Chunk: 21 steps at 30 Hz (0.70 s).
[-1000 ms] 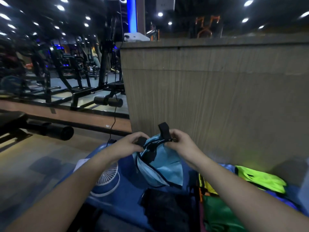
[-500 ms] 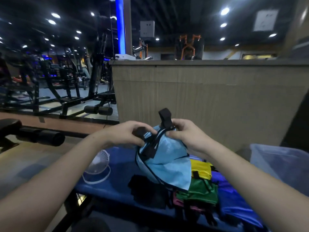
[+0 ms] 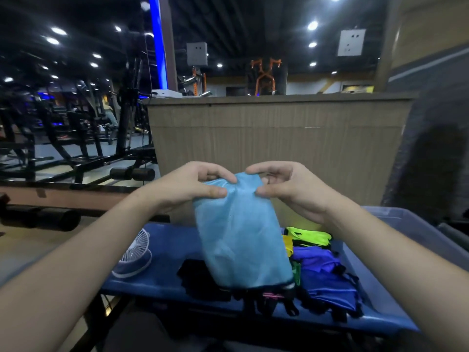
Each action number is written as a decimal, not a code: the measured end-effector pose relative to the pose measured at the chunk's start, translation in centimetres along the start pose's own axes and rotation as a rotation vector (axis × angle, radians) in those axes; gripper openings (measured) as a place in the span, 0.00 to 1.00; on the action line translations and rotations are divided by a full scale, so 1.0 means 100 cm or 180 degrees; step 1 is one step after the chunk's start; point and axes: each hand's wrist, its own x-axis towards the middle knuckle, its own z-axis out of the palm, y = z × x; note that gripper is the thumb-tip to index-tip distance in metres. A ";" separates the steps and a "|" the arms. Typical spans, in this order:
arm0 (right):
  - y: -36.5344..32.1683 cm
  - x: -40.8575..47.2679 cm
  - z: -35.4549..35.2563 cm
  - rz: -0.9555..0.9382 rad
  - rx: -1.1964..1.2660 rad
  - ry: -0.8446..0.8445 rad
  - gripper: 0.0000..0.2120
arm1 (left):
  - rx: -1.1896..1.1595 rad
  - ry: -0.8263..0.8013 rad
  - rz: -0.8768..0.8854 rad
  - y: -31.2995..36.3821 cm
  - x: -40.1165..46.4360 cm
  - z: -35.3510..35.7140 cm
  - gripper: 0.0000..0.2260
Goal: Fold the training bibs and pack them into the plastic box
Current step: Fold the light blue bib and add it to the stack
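Now unfurled, the blue bib (image 3: 241, 232) hangs from both hands (image 3: 195, 188) (image 3: 286, 190) pinching its top, above heaped bibs (image 3: 322, 273) beside the box (image 3: 396, 219).

This is a gym. A wood-panelled counter (image 3: 276, 153) stands across the middle of the view. To its left, black weight machines (image 3: 83, 138) stand in rows on a dark floor, with padded rollers (image 3: 132, 174) on the nearest one. Beyond the counter an orange rack (image 3: 265, 77) rises against the far wall. Above it runs a black ceiling dotted with round spotlights (image 3: 312, 25), and a blue-lit pillar (image 3: 158, 44) climbs from behind the counter's left end. In front of the counter lies a blue padded bench (image 3: 172, 252) holding coloured training bibs (image 3: 319, 265) and a small white fan (image 3: 134, 252).
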 end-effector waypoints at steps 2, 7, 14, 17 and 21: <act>-0.003 0.001 0.002 -0.0175 0.0034 0.0160 0.19 | 0.0000 0.0095 0.0137 0.009 -0.001 0.004 0.12; -0.008 0.000 0.002 -0.0197 0.0189 0.0059 0.20 | 0.0083 0.0141 0.0373 0.020 -0.004 0.002 0.18; -0.014 0.002 0.014 -0.0479 0.0311 0.0000 0.21 | 0.0352 0.0489 0.0776 0.020 -0.003 0.003 0.17; -0.020 0.004 0.016 -0.0611 0.0266 -0.0002 0.21 | 0.0221 0.0506 0.0822 0.022 -0.005 0.000 0.17; -0.023 0.006 0.017 -0.0737 0.0207 0.0128 0.21 | 0.0071 0.0463 0.0875 0.026 -0.008 -0.001 0.18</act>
